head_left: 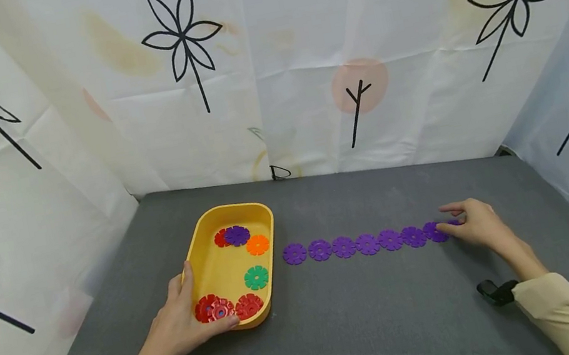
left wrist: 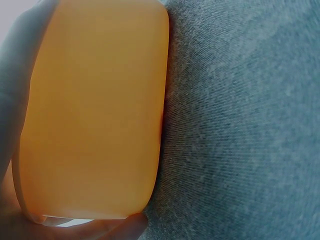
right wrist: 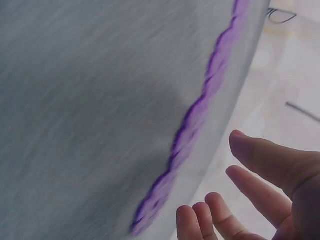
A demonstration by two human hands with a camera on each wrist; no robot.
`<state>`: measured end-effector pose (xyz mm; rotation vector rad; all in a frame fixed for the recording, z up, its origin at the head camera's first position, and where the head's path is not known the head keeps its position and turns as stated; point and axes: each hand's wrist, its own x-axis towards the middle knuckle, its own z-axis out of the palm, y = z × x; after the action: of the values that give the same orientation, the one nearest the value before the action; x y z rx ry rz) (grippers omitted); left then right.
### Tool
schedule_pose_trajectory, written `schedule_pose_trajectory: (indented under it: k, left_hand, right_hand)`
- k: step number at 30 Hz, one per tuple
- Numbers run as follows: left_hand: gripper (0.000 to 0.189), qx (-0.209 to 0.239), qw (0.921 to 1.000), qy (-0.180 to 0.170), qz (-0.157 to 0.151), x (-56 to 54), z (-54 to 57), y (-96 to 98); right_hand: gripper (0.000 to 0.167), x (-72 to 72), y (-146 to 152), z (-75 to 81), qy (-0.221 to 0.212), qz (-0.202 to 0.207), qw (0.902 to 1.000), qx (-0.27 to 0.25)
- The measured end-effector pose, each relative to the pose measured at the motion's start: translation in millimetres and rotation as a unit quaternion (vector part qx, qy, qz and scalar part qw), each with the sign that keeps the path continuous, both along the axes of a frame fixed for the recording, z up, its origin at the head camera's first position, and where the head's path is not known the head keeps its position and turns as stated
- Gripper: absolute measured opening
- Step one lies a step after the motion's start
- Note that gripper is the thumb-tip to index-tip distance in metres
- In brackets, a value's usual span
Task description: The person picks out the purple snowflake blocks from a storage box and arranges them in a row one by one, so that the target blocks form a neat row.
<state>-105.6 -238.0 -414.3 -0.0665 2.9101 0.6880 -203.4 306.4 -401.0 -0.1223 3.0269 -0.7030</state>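
Observation:
My left hand (head_left: 175, 320) grips a yellow tray (head_left: 203, 268) by its left side and near end, thumb along the near rim. In the left wrist view the tray's outer wall (left wrist: 95, 115) fills much of the picture, with fingers at its end. Inside the tray lie red, purple, orange and green flower-shaped discs. To its right, several purple flower-shaped discs (head_left: 367, 244) form a straight row on the grey cloth. My right hand (head_left: 478, 226) is over the row's right end, partly covering the last discs. In the right wrist view its fingers are spread apart beside the purple row (right wrist: 187, 132), holding nothing.
A grey cloth (head_left: 375, 333) covers the table. White curtains (head_left: 286, 25) with black flower drawings hang behind and at both sides. Black straps (head_left: 499, 292) sit at both wrists, near the cream sleeves (head_left: 564, 306).

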Motion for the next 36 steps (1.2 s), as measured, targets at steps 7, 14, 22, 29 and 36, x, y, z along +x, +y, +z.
schedule_pose_trajectory:
  k: [7, 14, 22, 29, 36]
  left_hand:
    - [0.145, 0.001, 1.0000, 0.005, -0.002, 0.0, -0.2, -0.5]
    - [0.145, 0.003, 1.0000, 0.007, -0.004, -0.4, -0.3, -1.1]
    - [0.145, 0.003, 1.0000, 0.009, -0.004, -0.3, -0.4, -0.6]
    - [0.145, 0.002, 1.0000, 0.009, -0.003, -0.2, -0.9, -1.2]
    - [0.145, 0.000, 0.9999, 0.010, -0.005, -0.1, -0.7, -1.0]
  right_hand:
    - [0.046, 1.3, -32.5, 10.1, 0.032, 0.034, 0.9983, -0.034]
    - [0.041, 4.1, -66.7, 20.9, 0.048, 0.073, 0.9932, -0.077]
    - [0.039, -0.8, -107.6, 31.7, 0.046, 0.112, 0.9854, -0.120]
    - [0.039, -4.5, -153.0, 40.0, 0.041, 0.154, 0.9753, -0.153]
    - [0.040, -3.9, -206.9, 49.2, 0.035, 0.199, 0.9639, -0.174]
